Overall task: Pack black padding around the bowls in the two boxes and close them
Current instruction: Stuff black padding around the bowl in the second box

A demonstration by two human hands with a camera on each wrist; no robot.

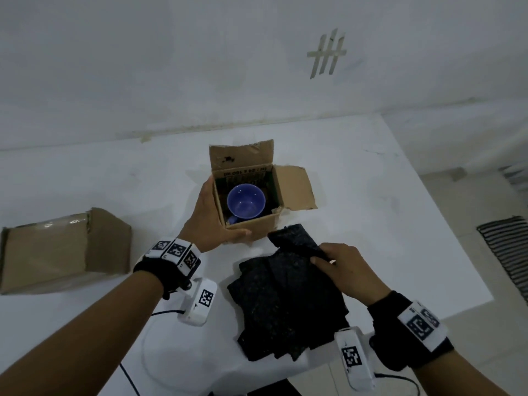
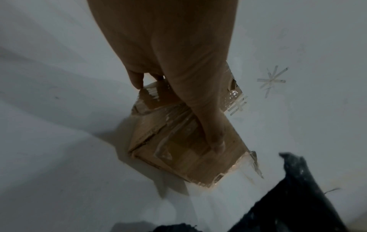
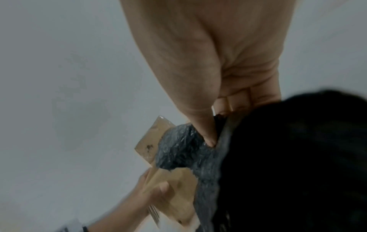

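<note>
While left hand (image 1: 213, 221) clasps the open box (image 1: 251, 221) to steady it w/ blue bowl (image 1: 245, 200) inside, right hand (image 1: 347, 267) pinches top padding piece (image 1: 297, 242) off the pile (image 1: 285, 307), prob. to pack in.

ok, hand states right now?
Left hand: holding the open box at its near corner.
Right hand: pinching a piece of black padding.

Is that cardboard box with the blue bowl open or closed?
Open. The box's flaps stand up and outward, and the blue bowl shows inside from above.
</note>
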